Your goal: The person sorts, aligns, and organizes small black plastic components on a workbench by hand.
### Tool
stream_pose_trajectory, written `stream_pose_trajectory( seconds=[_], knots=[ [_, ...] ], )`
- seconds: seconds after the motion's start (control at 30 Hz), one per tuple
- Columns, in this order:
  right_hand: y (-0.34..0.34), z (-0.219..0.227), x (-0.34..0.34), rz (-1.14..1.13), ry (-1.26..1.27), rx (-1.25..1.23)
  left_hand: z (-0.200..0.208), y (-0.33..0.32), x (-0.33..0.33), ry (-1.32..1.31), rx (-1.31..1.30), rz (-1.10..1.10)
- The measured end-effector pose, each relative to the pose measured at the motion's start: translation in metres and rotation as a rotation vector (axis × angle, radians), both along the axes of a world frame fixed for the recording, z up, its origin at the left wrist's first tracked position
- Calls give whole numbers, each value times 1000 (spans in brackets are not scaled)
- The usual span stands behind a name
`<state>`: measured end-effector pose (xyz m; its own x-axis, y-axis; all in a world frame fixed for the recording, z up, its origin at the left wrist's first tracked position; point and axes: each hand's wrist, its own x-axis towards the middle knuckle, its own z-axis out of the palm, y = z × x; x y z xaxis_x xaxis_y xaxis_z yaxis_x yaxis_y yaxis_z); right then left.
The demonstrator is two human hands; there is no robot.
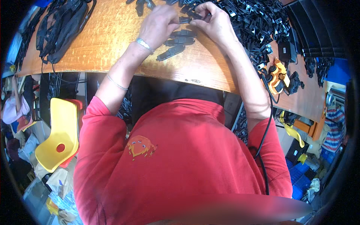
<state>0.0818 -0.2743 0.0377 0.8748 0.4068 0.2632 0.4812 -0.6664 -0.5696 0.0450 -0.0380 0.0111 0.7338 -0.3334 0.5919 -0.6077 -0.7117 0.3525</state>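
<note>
At the far side of the wooden table (pixel 108 48), my left hand (pixel 160 23) and my right hand (pixel 218 25) meet over a small black plastic part (pixel 184 20). The fingers of my left hand are closed at its left end. From the other side, the thumb and fingers of my right hand pinch at its right end; the fingers partly hide it, so its exact kind is unclear. Just nearer to me lie similar black plastic pieces, among them a long clip-like piece (pixel 171 53) set at a slant.
A large heap of small black parts (pixel 251 26) covers the table to the right, beside black trays (pixel 318 30). Nearer are a black box (pixel 287 51) and a yellow-orange device (pixel 276 78) with a cable. Black mesh-like material (pixel 62 32) lies left. A yellow chair (pixel 62 116) stands at the left.
</note>
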Motion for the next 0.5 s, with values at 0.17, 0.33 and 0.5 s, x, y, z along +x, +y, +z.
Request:
stream_pose_trajectory(
  seconds=[0.17, 0.33, 0.5],
  knots=[
    [6, -22, -11, -9, -102, 233, -5, 2, -3, 84, -71, 75],
    [-4, -9, -31, -16, -322, -60, -5, 7, -8, 73, 13, 159],
    [-3, 4, -25, 0, -180, -333, -7, 9, -9, 120, -18, 193]
  ],
)
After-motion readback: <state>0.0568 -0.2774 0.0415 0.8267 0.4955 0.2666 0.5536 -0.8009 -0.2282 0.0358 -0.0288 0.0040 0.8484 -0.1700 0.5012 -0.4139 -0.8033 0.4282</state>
